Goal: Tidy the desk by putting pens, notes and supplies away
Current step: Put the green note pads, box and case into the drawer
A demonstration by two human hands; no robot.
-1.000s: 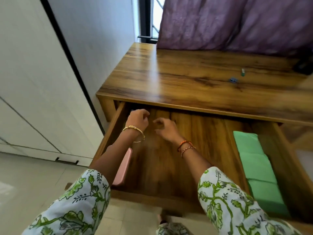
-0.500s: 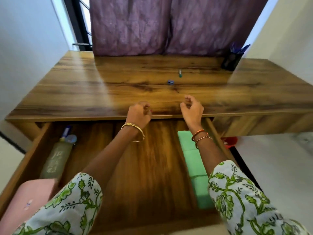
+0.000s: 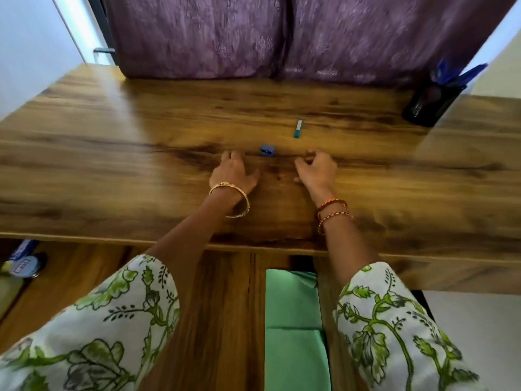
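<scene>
On the brown wood-grain counter [image 3: 112,153], both hands are laid palm down with a small blue plastic sharpener [image 3: 267,150] between and just beyond them. The left hand [image 3: 233,173], worn with a gold bangle [image 3: 231,200] at the wrist, is spread flat, its fingertips just beside the sharpener but not seen touching it; nothing is gripped in it. The right hand [image 3: 317,167], worn with red and orange thread bracelets [image 3: 332,211], is loosely curled, with the fingers bent towards the sharpener; no object is seen held in it, though motion blur hides the fingertips.

A short teal and white eraser-like stick [image 3: 297,128] is placed further back on the counter, apart from both hands. A black mesh pen holder [image 3: 430,104] with blue pens [image 3: 456,73] is set at the far right corner, against the purple patterned curtain [image 3: 253,35].

Below the counter edge, an open wooden drawer [image 3: 220,320] is seen, with a stack of green paper notes [image 3: 293,320] lying along its right side. At its far left, a bottle with a blue cap [image 3: 24,263] is partly shown. White sleeves printed with green leaves [image 3: 394,328] cover both forearms.
</scene>
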